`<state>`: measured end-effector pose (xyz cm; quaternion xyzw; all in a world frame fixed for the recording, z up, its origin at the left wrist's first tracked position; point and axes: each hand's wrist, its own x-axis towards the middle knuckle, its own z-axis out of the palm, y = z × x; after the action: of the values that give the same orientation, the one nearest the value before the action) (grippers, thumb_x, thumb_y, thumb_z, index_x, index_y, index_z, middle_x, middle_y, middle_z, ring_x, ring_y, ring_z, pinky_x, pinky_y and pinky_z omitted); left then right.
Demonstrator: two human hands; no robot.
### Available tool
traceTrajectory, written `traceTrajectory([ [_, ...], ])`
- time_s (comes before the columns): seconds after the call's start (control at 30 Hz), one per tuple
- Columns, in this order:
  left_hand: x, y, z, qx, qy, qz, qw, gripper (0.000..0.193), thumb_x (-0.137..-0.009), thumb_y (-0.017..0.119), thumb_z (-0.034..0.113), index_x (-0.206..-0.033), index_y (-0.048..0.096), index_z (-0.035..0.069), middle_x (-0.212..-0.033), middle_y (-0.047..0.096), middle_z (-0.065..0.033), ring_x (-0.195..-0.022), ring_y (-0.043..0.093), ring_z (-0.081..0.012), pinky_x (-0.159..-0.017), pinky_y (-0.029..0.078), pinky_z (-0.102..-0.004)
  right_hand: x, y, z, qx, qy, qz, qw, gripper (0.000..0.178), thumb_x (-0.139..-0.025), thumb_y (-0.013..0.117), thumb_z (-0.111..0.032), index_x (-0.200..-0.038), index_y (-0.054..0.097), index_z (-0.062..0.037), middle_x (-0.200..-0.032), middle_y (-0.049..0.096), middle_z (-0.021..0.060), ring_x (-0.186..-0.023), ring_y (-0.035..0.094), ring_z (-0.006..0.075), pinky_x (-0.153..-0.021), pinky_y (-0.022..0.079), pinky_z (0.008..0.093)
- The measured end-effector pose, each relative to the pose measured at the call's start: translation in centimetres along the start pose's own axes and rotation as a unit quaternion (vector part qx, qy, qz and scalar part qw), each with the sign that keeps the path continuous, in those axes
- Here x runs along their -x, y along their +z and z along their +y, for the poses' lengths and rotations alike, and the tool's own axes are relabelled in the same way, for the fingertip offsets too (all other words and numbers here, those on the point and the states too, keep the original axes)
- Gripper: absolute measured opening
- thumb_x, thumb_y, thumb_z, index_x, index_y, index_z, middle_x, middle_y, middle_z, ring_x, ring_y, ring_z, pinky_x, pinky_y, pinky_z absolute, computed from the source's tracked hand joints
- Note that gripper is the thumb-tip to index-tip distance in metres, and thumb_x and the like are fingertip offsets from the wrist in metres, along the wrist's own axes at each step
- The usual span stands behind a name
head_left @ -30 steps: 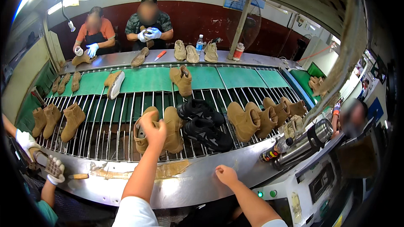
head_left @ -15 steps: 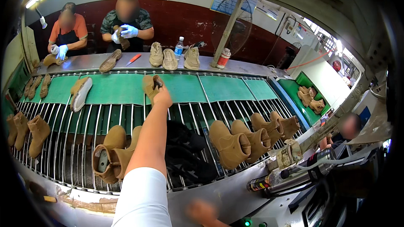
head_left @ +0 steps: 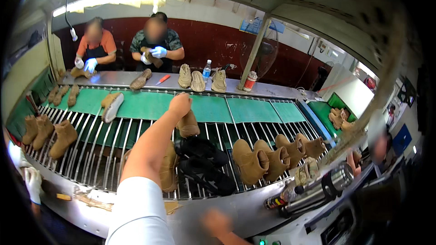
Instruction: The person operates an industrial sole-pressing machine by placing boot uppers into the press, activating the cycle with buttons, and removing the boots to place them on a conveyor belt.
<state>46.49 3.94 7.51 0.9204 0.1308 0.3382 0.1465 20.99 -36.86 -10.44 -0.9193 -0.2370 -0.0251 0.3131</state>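
Note:
My left arm in a white sleeve reaches across the conveyor of metal rods. The closed left hand [head_left: 180, 103] grips a tan ankle boot [head_left: 187, 126] at its far end, and the boot's near end points toward me. Much of the grip is hidden behind the back of the hand. Just nearer lie black sneakers [head_left: 204, 172], with another tan boot [head_left: 169, 168] beside them, partly covered by my forearm. My right hand [head_left: 217, 223] is low at the conveyor's front edge, blurred, with its fingers unreadable.
Tan boots [head_left: 250, 161] line the right side; others [head_left: 63, 138] stand left. A green sheet [head_left: 150, 104] spans the rods. Two gloved co-workers handle shoes across the bench [head_left: 175, 81]. A steel flask [head_left: 318, 190] lies front right. Another person's gloved hand [head_left: 33, 183] shows left.
The boot in my left hand has turned and now sits on my side of the hand. The view has shifted, uncovering the black sneakers and bringing in a gloved hand at left.

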Motion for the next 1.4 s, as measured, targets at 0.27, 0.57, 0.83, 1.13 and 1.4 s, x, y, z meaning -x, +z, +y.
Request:
traceTrajectory([
  [0.27, 13.5, -25.1, 20.4, 0.126, 0.228, 0.004, 0.966, 0.02, -0.087, 0.061, 0.018, -0.076, 0.053, 0.004, -0.075, 0.056, -0.0148, -0.067, 0.058, -0.038, -0.055, 0.047, -0.0464, -1.2, -4.7, 0.5, -0.789, 0.293, -0.305, 0.445, 0.074, -0.092, 0.041, -0.06, -0.15, 0.01, -0.0259, -0.135, 0.046, 0.0251, -0.116, 0.052, 0.0396, -0.096, 0.042, 0.05],
  [0.57, 35.8, -31.3, 32.6, 0.296, 0.358, -0.084, 0.882, 0.018, -0.081, 0.07, 0.013, -0.076, 0.056, 0.005, -0.079, 0.057, -0.0072, -0.056, 0.059, -0.0246, -0.047, 0.047, -0.034, 12.8, -21.8, -6.2, -0.875, 0.064, -0.063, 0.477, 0.065, -0.093, 0.04, -0.052, -0.139, 0.042, -0.0058, -0.137, 0.049, 0.0136, -0.124, 0.049, 0.0306, -0.105, 0.038, 0.0446],
  [0.83, 41.9, -31.0, 37.2, 0.326, 0.117, -0.41, 0.844, 0.016, -0.086, 0.063, 0.013, -0.09, 0.065, -0.002, -0.065, 0.062, -0.0169, -0.057, 0.063, -0.0232, -0.056, 0.048, -0.0323, 25.6, -28.4, 2.1, -0.753, 0.11, 0.148, 0.631, 0.065, -0.081, 0.059, -0.032, -0.136, 0.043, -0.0017, -0.131, 0.054, 0.0125, -0.116, 0.054, 0.0276, -0.102, 0.04, 0.041],
  [1.13, 44.1, -26.6, 38.3, 0.54, 0.055, -0.447, 0.711, 0.017, -0.084, 0.067, 0.007, -0.097, 0.068, -0.002, -0.081, 0.07, -0.0066, -0.071, 0.063, -0.0142, -0.065, 0.051, -0.0299, 29.7, -33.3, -2.2, -0.64, 0.004, 0.215, 0.737, 0.091, -0.081, 0.069, -0.006, -0.15, 0.011, -0.0085, -0.147, 0.032, 0.0065, -0.135, 0.032, 0.0186, -0.11, 0.025, 0.0355],
  [1.4, 49.8, -24.0, 40.2, 0.662, -0.192, -0.487, 0.536, 0.039, -0.084, 0.067, 0.005, -0.12, 0.055, -0.003, -0.112, 0.063, -0.0099, -0.099, 0.063, -0.019, -0.086, 0.051, -0.0347, 29.9, -37.6, -3.9, -0.416, 0.012, 0.158, 0.895, 0.108, -0.08, 0.074, -0.023, -0.15, -0.006, -0.0052, -0.155, 0.014, 0.0152, -0.142, 0.018, 0.0221, -0.113, 0.018, 0.0355],
])
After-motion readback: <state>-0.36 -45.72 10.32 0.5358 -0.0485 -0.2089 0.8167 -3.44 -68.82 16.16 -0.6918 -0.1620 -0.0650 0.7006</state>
